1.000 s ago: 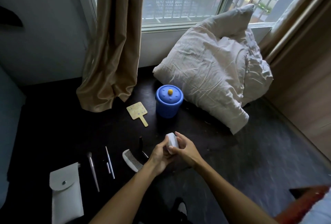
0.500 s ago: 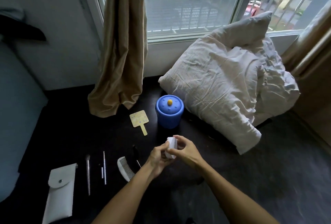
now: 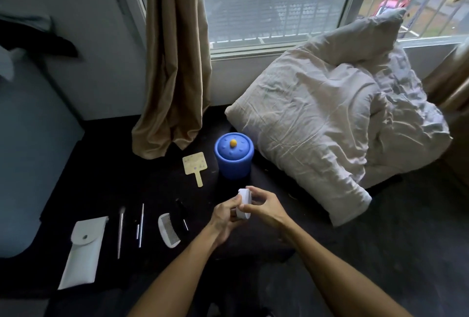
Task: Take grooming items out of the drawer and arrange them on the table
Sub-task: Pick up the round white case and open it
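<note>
Dark table (image 3: 101,182): both hands clasp white case (image 3: 245,203), pillow (image 3: 330,123) near.

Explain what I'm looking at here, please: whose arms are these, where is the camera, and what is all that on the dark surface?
There is no machine. A person wears a camera on the head, looking forward and down, so the two bare arms are their own. The left hand and right hand together hold a small white object; what it is, I cannot tell. On the dark table lie a white pouch, thin metal tools, a white comb, a small yellow hand mirror and a blue lidded pot. Behind are a curtain, a window and a pillow.
</note>
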### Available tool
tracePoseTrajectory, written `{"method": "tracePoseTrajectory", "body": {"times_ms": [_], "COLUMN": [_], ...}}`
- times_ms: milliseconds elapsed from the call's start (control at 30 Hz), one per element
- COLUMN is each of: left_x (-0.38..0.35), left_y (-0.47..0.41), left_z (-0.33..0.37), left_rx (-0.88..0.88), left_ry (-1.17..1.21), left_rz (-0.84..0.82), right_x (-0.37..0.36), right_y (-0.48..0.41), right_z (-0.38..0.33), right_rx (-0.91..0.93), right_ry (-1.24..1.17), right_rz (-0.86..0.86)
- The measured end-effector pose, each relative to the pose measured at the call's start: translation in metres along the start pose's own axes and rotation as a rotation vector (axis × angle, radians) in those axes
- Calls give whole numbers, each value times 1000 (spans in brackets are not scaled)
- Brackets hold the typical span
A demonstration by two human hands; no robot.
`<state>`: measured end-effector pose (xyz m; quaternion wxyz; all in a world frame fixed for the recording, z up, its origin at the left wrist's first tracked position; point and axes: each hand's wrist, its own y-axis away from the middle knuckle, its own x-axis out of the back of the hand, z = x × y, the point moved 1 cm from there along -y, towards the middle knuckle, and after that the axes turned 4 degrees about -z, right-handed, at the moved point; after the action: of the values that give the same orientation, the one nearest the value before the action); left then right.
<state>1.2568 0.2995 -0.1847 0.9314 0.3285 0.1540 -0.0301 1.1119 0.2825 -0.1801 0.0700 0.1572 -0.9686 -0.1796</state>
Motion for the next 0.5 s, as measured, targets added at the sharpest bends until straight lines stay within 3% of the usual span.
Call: {"method": "tracePoseTrajectory", "body": {"times_ms": [500], "left_x": [5], "left_y": [-7], "left_z": [28], "left_rx": [-30], "left_ry": [-85], "left_rz": [-79], "right_x": [3], "right_y": [-8], "right_z": [-18], "right_rx": [29], "right_ry": [30], "right_rz": [0]}}
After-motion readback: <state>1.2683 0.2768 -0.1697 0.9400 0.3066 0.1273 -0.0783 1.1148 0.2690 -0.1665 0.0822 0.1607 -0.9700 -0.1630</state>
